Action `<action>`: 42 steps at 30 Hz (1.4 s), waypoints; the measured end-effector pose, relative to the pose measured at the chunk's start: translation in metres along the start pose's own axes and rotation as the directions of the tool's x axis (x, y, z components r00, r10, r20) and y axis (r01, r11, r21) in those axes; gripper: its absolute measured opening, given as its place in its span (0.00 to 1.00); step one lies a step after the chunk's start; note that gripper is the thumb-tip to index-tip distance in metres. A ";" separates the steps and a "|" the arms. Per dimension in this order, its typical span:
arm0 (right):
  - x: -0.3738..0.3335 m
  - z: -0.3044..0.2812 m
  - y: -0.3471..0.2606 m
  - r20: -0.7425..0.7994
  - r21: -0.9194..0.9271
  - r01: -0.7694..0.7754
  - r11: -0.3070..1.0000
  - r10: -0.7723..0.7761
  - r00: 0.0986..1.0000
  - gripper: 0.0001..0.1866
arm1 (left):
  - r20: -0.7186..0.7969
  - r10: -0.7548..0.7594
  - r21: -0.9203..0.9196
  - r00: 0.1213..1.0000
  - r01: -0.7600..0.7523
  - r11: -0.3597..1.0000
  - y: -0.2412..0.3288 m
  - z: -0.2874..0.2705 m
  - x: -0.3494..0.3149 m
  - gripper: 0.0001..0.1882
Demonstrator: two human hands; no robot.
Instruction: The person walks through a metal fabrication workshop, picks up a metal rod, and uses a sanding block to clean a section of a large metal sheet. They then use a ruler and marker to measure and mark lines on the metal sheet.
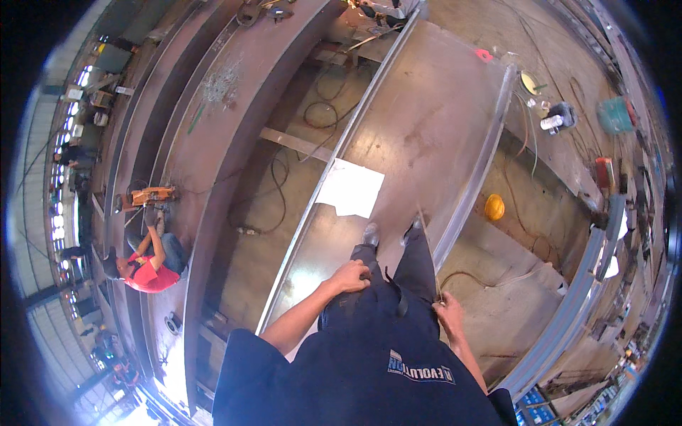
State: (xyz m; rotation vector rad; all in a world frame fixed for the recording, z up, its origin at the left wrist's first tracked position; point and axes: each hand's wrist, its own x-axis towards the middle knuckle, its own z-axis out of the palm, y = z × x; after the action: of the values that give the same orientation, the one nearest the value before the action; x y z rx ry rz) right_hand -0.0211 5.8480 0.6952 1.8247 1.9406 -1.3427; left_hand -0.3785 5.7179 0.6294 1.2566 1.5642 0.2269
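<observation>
Left hand loosely curled by my thigh, nothing visible in it; right hand part-curled at my side, contents I can't tell | steel beam underfoot | white paper lying on it, just ahead of my left shoe | risk: stepping forward could make me slip on it; a draught might lift it.

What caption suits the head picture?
Left hand and right hand by dark trousers; shoes and white paper on a metal beam.
</observation>
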 end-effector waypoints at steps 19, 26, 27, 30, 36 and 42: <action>0.302 -0.208 -0.084 0.448 -0.435 0.339 0.834 -0.125 0.885 0.18 | -0.274 -0.069 0.088 0.959 0.096 0.992 0.126 -0.082 0.195 0.11; 0.294 -0.231 -0.107 0.573 -0.392 0.264 0.882 0.010 0.819 0.16 | 0.141 -0.237 -0.473 0.961 0.275 0.837 0.106 -0.074 0.171 0.20; 0.290 -0.227 -0.103 0.600 -0.396 0.282 0.874 0.014 0.800 0.15 | 0.090 -0.243 -0.439 0.966 0.257 0.861 0.112 -0.077 0.161 0.21; 0.321 -0.214 -0.129 0.577 -0.427 0.186 0.885 0.108 0.810 0.16 | 0.060 -0.228 -0.321 0.972 0.235 0.917 0.110 -0.081 0.167 0.21; 0.575 -0.172 -0.101 0.225 -0.519 0.515 0.683 -0.472 0.852 0.10 | -0.065 -0.175 -0.499 0.982 0.120 0.858 -0.005 -0.123 0.318 0.20; 0.842 -0.027 -0.022 0.126 -0.608 0.561 0.561 -0.629 0.767 0.11 | -0.483 -0.497 -0.632 0.721 0.106 0.768 -0.223 -0.179 0.545 0.21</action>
State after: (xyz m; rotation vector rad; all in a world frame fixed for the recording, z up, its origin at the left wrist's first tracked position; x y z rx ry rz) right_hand -0.2328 6.4756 0.1746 0.9468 2.7707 -0.5368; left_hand -0.5866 6.1327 0.2246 0.4075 2.0434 0.9032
